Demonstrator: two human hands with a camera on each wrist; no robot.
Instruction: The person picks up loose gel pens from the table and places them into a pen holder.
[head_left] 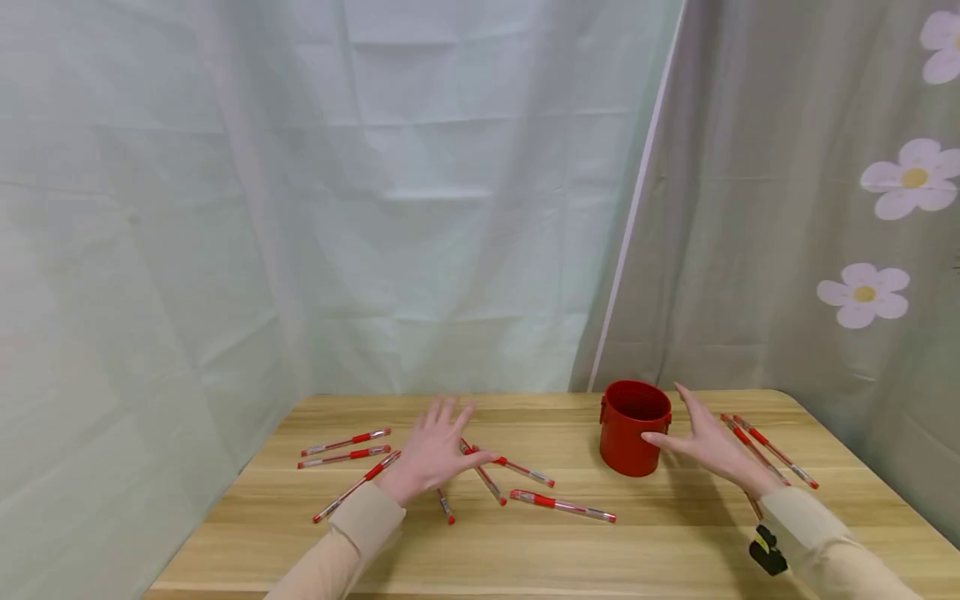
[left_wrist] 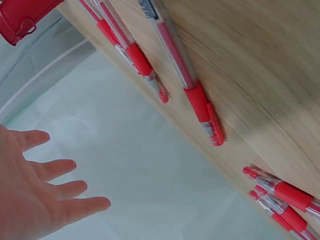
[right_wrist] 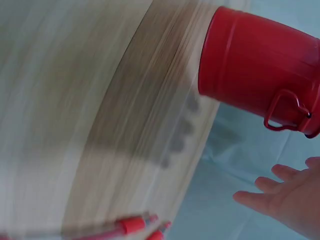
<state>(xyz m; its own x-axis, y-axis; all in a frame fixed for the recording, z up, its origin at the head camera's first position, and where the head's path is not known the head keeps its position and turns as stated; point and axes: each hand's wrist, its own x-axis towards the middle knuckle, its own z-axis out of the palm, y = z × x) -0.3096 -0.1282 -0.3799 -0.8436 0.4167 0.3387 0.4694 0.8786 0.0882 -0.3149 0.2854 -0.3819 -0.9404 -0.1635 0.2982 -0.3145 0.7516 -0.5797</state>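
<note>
A red metal bucket (head_left: 628, 446) with small side handles stands upright on the wooden table, right of the middle. My right hand (head_left: 708, 442) hovers beside its right side, fingers spread, and the thumb overlaps the bucket in the head view. In the right wrist view a gap shows between that hand (right_wrist: 287, 195) and the bucket (right_wrist: 260, 70). My left hand (head_left: 431, 458) is held above several red gel pens, its fingers straight and nothing in it. One pen (head_left: 446, 507) is partly hidden beneath it; another pen (head_left: 562, 506) lies between the hands.
More red pens (head_left: 345, 457) lie at the table's left, and a few pens (head_left: 776, 452) at the right, partly behind my right forearm. A black and yellow object (head_left: 767, 550) is at the right wrist. Pale curtains (head_left: 465, 208) hang behind the wooden table (head_left: 525, 567).
</note>
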